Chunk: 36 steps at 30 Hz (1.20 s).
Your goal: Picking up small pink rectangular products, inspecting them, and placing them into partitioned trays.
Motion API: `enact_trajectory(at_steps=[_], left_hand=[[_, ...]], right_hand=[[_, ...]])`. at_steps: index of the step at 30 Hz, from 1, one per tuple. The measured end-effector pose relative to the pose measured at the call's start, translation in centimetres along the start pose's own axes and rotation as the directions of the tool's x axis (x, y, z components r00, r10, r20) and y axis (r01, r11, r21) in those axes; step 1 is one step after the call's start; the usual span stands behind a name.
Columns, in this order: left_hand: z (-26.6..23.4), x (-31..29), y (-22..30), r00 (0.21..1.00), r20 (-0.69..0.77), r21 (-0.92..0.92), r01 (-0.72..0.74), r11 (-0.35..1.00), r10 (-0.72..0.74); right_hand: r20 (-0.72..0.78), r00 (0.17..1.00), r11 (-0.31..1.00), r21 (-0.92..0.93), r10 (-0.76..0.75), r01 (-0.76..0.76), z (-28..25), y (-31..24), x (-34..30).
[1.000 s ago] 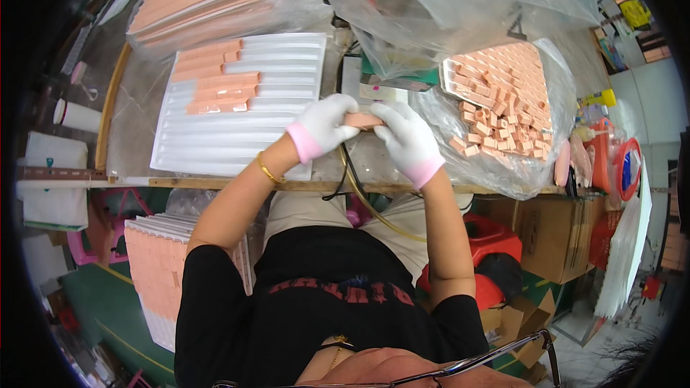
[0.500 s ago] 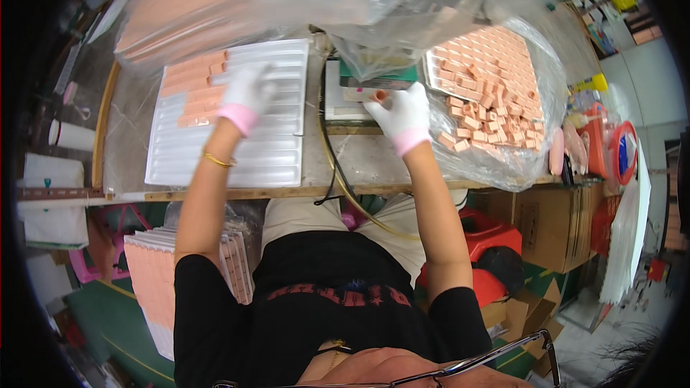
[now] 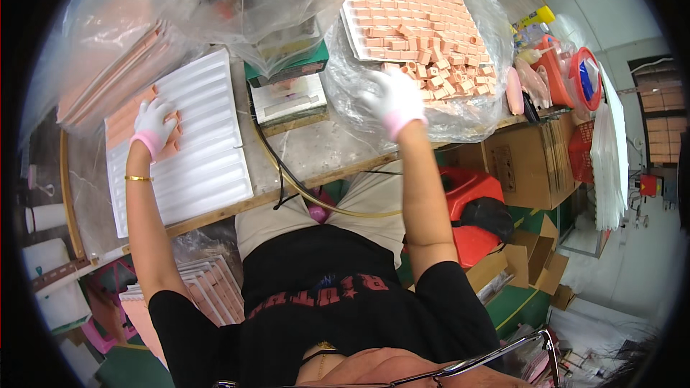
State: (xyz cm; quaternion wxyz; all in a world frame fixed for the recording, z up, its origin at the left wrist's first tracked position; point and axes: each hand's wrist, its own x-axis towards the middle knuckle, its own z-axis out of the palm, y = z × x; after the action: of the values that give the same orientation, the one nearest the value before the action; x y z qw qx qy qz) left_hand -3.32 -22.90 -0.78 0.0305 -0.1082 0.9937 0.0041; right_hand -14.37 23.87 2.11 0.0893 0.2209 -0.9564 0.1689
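Note:
My left hand [image 3: 153, 126], in a white glove with a pink cuff, is over a white ridged tray [image 3: 198, 136] at the left. Its fingers are bent down around a small salmon-pink block [image 3: 175, 116] beside the rows of similar blocks on the tray; the grip is partly hidden. My right hand [image 3: 395, 99], gloved the same way and slightly blurred, reaches to the near left edge of a heap of loose pink blocks [image 3: 445, 75]. Its fingers are apart, and I see nothing held in them. Some of the blocks look hollow.
Between the hands stands a small green and white device [image 3: 291, 93], partly under clear plastic sheeting [image 3: 273, 0]. Cables [image 3: 277, 165] hang over the wooden table edge. Behind the heap, blocks lie in rows on a tray [image 3: 410, 0]. Stacked pink sheets [image 3: 111, 75] lie far left; red baskets [image 3: 550, 65] stand right.
The view has swung right. My left hand has moved onto the blocks on the left tray. My right hand has left the device, where it was at a pink block, and reached the heap.

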Motion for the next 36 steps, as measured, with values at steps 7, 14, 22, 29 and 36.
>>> enact_trajectory(at_steps=[7,14,22,29,36], left_hand=[[-1.6,-0.4,1.9,0.979,-0.126,0.018,-0.159,0.987,0.159],[-3.3,-3.5,16.6,0.947,-0.010,-0.975,-0.081,0.207,0.320],[-0.8,-4.3,20.6,0.952,0.163,-0.986,0.144,0.089,0.259],[0.3,-5.3,23.8,0.919,0.036,-0.855,0.232,-0.464,0.393],[-2.4,-5.9,13.3,0.966,-0.237,-0.520,-0.214,0.827,0.101]], right_hand=[[0.000,0.997,0.995,-0.065,-0.076,0.076,0.3,5.2,-3.3],[-0.030,0.975,0.717,0.673,-0.220,0.183,-0.1,-3.8,-2.9],[-0.027,0.861,0.815,0.309,-0.508,0.491,0.8,-7.7,-1.9],[0.112,0.959,0.549,0.834,-0.258,0.050,1.5,-5.7,-3.1],[-0.240,0.963,0.858,0.462,-0.123,0.225,3.2,-6.6,0.3]])
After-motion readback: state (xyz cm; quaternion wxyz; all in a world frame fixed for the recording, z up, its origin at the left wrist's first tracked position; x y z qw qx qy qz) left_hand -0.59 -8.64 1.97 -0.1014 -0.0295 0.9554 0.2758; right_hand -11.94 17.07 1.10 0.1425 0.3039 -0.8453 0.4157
